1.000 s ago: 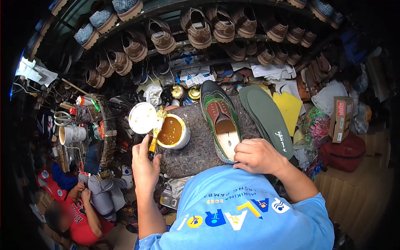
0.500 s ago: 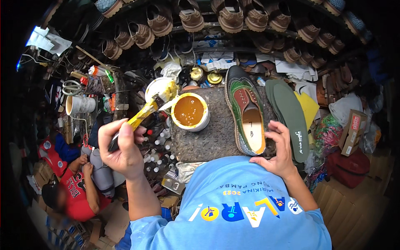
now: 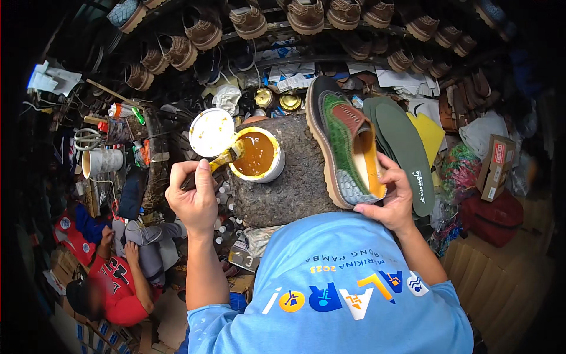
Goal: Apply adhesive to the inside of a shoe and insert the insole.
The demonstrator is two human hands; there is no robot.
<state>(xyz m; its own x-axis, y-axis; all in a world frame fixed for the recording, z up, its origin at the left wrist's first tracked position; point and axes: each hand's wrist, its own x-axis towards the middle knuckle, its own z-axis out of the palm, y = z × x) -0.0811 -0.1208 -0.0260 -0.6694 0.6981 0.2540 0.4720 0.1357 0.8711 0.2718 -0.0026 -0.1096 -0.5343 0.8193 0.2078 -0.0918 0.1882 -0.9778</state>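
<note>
From my feed I see the wearer dressed in a light blue, short-sleeved cotton T-shirt, its fabric smooth across the chest and shoulders. Across the front runs a row of large block letters in white, yellow and dark blue, some filled with small round emblems, and above it sit two lines of smaller yellow print. Both forearms are bare below the sleeves. The two hands, left hand and right hand, carry no gloves, rings or watch that I can make out.

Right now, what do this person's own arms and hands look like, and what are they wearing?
Both forearms are bare, with no gloves, watch or rings that I can make out on the left hand or right hand. Short light-blue T-shirt sleeves cover the upper arms; the shirt front carries colourful printed lettering.
</note>
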